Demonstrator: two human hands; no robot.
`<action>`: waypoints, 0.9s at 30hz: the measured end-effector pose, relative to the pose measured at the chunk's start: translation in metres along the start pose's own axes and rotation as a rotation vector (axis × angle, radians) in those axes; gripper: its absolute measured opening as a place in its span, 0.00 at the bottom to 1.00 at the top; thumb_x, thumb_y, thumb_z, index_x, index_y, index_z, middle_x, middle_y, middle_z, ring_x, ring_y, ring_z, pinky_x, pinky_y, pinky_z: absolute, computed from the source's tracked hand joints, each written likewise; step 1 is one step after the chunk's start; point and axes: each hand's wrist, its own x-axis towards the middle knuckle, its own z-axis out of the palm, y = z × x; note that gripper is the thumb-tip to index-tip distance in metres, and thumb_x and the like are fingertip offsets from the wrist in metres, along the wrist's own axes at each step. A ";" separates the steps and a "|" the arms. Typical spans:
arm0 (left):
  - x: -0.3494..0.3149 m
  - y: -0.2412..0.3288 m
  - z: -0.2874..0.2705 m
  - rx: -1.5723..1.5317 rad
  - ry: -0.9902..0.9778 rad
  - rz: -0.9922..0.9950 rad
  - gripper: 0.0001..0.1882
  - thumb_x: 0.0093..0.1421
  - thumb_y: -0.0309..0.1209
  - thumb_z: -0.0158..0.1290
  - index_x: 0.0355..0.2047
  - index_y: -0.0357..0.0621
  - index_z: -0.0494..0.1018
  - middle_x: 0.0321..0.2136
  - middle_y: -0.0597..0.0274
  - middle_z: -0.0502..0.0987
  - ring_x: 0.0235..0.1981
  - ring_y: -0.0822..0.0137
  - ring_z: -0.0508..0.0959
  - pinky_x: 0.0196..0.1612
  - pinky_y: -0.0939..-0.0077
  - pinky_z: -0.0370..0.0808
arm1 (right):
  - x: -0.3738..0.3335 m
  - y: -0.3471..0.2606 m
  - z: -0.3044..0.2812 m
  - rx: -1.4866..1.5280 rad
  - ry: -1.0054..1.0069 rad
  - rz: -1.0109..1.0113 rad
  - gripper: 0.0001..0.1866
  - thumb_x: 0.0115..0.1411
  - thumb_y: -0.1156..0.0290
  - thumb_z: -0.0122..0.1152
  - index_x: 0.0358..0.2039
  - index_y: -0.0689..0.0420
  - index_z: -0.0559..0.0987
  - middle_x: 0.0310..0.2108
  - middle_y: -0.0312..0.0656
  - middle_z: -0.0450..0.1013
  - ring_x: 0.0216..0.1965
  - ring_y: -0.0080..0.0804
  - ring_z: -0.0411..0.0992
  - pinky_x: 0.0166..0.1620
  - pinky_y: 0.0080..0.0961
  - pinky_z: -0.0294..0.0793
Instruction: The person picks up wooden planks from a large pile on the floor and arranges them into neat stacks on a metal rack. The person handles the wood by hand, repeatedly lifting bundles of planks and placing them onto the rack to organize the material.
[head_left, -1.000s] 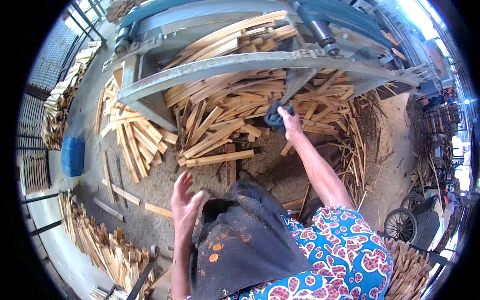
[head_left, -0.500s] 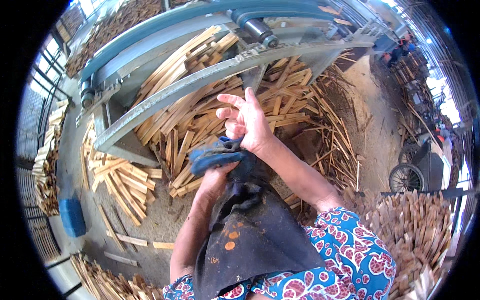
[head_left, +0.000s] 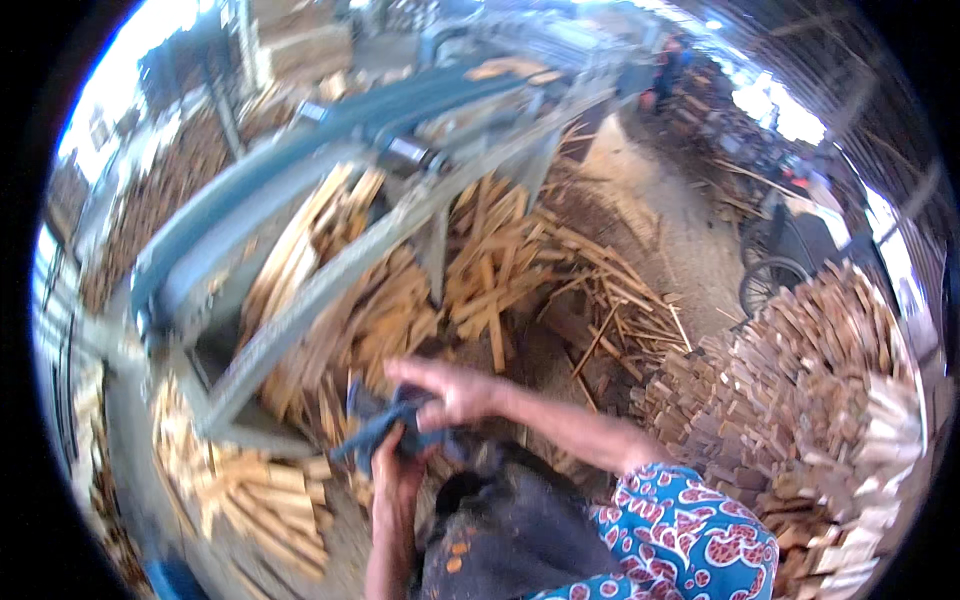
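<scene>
My left hand comes up from below and is closed around a bunched blue work glove, dark and soiled in places; whether there is more than one glove I cannot tell. Just above it, my right hand reaches across from the right. Its fingers stretch leftward over the glove and its thumb points down against the fabric, somewhat blurred. A dark, stained apron covers my front below both hands.
A conveyor with a blue belt and a grey metal frame stands ahead to the left. Wood strips lie heaped beneath it. Stacked wood pieces rise at the right, near a wheeled cart.
My view has swung to the right and up. My right hand has come down from above the glove to lie across it, and its fingers now point left. My left hand still holds the glove.
</scene>
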 end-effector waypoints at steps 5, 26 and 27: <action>0.008 -0.004 -0.049 0.033 -0.051 -0.059 0.20 0.49 0.28 0.49 0.44 0.41 0.66 0.42 0.56 0.70 0.43 0.58 0.71 0.47 0.63 0.67 | -0.035 0.001 0.054 0.478 -0.027 0.392 0.41 0.48 0.62 0.63 0.58 0.61 0.52 0.45 0.43 0.66 0.44 0.29 0.65 0.47 0.24 0.65; 0.025 -0.012 0.005 0.456 -0.104 0.444 0.32 0.45 0.33 0.56 0.51 0.42 0.58 0.42 0.57 0.68 0.39 0.65 0.71 0.42 0.72 0.70 | 0.018 0.033 0.007 0.253 0.035 0.094 0.26 0.47 0.57 0.57 0.42 0.62 0.70 0.33 0.48 0.70 0.36 0.39 0.70 0.39 0.28 0.68; 0.030 -0.007 0.034 0.437 0.069 0.409 0.31 0.44 0.30 0.55 0.50 0.42 0.59 0.41 0.57 0.69 0.40 0.66 0.71 0.43 0.73 0.70 | 0.022 0.041 -0.010 0.122 0.040 0.016 0.27 0.47 0.55 0.57 0.43 0.62 0.70 0.37 0.50 0.68 0.39 0.43 0.68 0.42 0.30 0.67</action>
